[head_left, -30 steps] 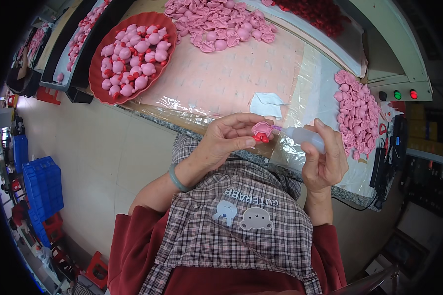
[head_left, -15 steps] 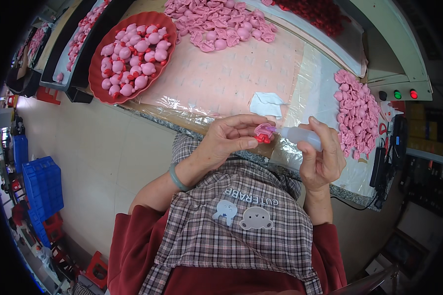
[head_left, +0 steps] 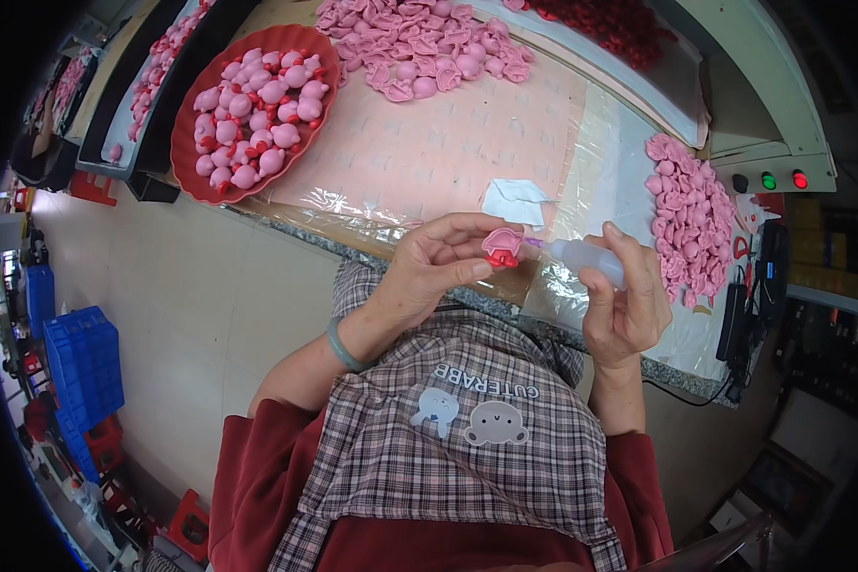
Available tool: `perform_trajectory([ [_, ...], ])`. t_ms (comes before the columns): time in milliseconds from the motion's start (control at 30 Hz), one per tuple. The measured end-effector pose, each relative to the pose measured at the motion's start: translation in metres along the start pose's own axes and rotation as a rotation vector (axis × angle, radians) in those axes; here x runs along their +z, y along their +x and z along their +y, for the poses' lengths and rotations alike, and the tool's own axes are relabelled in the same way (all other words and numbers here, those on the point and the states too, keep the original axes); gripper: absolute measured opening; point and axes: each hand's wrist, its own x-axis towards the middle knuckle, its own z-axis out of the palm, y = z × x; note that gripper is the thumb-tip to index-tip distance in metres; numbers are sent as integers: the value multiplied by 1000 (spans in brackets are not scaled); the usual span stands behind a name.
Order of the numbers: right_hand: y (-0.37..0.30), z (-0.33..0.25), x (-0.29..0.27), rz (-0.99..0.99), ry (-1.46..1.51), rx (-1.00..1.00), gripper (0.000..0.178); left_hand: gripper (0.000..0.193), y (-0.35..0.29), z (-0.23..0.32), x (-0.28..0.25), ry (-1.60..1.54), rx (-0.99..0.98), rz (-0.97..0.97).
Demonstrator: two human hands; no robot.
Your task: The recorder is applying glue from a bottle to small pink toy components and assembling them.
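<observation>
Between the thumb and fingers of my left hand (head_left: pixel 440 262) is a small hollow pink part (head_left: pixel 501 241) with a red bow-shaped piece (head_left: pixel 502 259) at its lower edge. My right hand (head_left: pixel 629 300) grips a translucent squeeze bottle (head_left: pixel 589 262), tilted so its thin purple nozzle (head_left: pixel 534 243) points left at the pink part. The nozzle tip is close to the part's rim; I cannot tell whether they touch. A folded white cloth (head_left: pixel 515 202) lies on the table just beyond both hands.
A red scalloped bowl (head_left: pixel 183 124) of pink and red pieces stands at the left. Loose pink parts form a heap (head_left: pixel 429 43) at the back and another pile (head_left: pixel 691 224) at the right. Beside that pile, scissors (head_left: pixel 740 248) lie near a machine panel with lit buttons (head_left: pixel 784 180).
My left hand has shifted slightly left and turned the pink part so its hollow side shows more. The bottle's nozzle has drawn back a little from inside it.
</observation>
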Motion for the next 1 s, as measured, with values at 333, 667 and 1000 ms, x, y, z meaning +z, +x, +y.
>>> perform_trajectory([
  [333,2,0,0,-7,-48,-46,42,43,-1,0,-1,13,-7,39],
  [667,2,0,2,-6,-32,-35,42,43,0,-2,-1,33,-6,39],
  [1000,-2,1,-2,-18,-14,-22,37,45,-2,3,1,3,-18,81],
])
